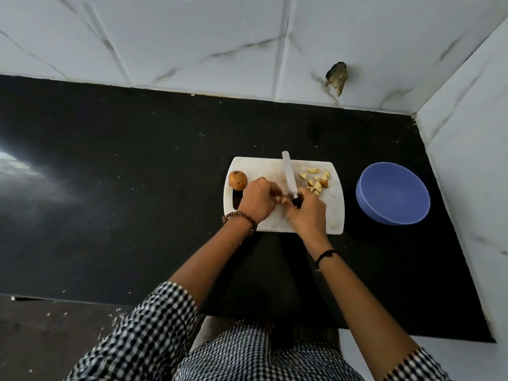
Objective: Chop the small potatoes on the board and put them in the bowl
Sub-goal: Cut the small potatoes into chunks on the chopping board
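easily could nick the left grip (258,199), pinching a small potato piece (283,198) right beside the knife (289,174) clenched in the right grip (305,210), or knock the whole potato (238,180) off the left edge of the board (264,166), away from the empty bowl (393,193)

Countertop (110,188): black with scattered pale specks. Wall tiles (192,37) behind it: white with grey marble veining. Cutting board (332,215), toward the countertop's right end: white, faintly stained. Bowl (393,193), nearer the right edge: plain periwinkle blue. Whole potato (238,180): orange-brown. Cut pieces (316,180): pale yellow flesh, brown skin. Knife (289,174): pale blade, dark handle. Sleeves (143,334): black-and-white check. Bead bracelet (239,217), left wrist: brown. Cord (325,254), right wrist: black.
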A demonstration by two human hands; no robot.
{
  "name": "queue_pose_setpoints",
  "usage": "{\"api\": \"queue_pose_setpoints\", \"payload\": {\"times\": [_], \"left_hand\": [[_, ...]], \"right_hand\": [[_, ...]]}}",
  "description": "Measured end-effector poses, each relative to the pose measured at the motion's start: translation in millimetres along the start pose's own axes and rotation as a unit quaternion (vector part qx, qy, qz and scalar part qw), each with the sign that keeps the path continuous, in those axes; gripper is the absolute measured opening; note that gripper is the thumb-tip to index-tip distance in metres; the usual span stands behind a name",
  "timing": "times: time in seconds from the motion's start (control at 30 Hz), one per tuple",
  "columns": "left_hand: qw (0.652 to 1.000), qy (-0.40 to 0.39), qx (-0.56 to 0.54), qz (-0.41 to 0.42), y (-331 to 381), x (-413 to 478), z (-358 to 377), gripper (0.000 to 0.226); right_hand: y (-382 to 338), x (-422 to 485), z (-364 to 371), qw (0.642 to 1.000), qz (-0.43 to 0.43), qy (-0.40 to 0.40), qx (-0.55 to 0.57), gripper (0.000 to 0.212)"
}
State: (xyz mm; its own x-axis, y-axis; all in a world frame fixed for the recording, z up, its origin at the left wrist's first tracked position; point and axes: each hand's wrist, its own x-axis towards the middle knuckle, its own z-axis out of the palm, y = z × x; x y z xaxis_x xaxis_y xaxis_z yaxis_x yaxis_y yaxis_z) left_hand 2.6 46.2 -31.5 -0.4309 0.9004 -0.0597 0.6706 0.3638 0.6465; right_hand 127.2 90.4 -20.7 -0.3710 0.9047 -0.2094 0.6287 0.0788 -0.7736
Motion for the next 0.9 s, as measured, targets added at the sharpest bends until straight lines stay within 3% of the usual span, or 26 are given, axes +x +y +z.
{"api": "queue_pose_setpoints", "payload": {"times": [0.3,0.53,0.9], "left_hand": [[0.989,0.087,-0.098,-0.076,-2,-22,21,0.03],[0.991,0.087,-0.074,-0.07,-1,-20,18,0.026],[0.993,0.049,-0.084,-0.061,-2,-19,11,0.022]], "right_hand": [[3,13,-11,0.994,-0.052,-0.072,-0.065,0.012],[8,13,-9,0.997,-0.027,-0.071,0.002,0.013],[10,8,-7,0.999,-0.014,-0.047,0.016,0.008]]}}
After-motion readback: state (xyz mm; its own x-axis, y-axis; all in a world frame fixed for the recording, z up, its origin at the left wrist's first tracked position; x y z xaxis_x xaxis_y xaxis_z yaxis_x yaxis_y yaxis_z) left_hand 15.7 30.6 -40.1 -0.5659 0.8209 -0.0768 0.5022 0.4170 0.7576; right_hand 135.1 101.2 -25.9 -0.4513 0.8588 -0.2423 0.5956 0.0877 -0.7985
